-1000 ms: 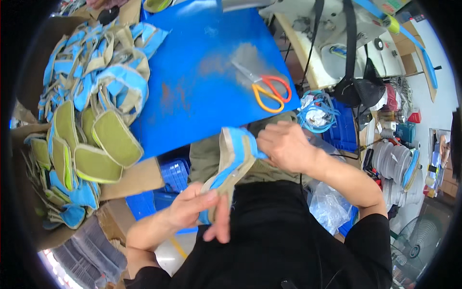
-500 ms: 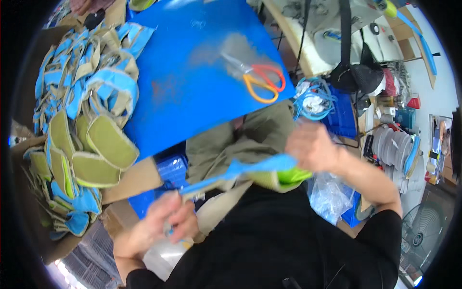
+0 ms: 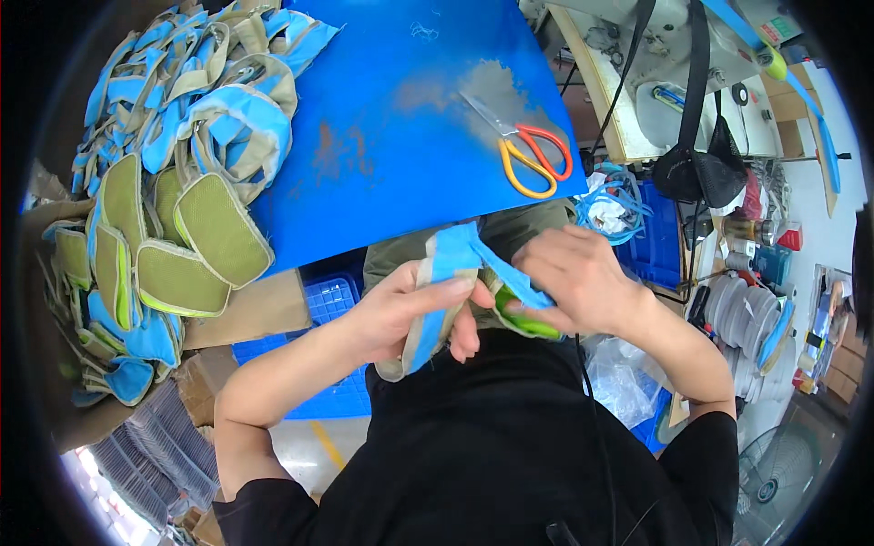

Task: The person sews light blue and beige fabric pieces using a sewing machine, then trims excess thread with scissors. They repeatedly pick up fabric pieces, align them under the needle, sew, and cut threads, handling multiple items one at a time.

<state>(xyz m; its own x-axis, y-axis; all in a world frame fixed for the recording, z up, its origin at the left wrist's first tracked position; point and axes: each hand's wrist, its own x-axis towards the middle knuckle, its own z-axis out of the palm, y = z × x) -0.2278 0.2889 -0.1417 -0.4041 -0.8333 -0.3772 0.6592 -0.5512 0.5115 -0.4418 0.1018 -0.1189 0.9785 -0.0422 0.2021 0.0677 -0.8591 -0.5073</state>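
A blue-and-beige fabric strap point(image 3: 443, 264) is bent into a loop in front of my body. Its upper part lies between the thumb and fingers of my left hand point(image 3: 410, 314), and a beige end hangs below that hand. My right hand point(image 3: 583, 282) pinches the strap's other blue stretch, with a bright green padded piece point(image 3: 526, 323) partly hidden under the fingers. Beyond both hands, scissors point(image 3: 515, 141) with one orange and one red handle lie on the blue table point(image 3: 364, 205), touched by neither hand.
At the left, a cardboard box point(image 3: 56, 223) holds a heap of similar blue-and-beige straps point(image 3: 218, 118) with olive-green pads point(image 3: 218, 218). A sewing machine table point(image 3: 592, 82) stands at the far right. Blue crates point(image 3: 332, 300) and a clear plastic bag point(image 3: 628, 378) sit below table height.
My left hand has risen and moved right, closer to the right hand. The strap, stretched between the hands before, is now folded into a loop.
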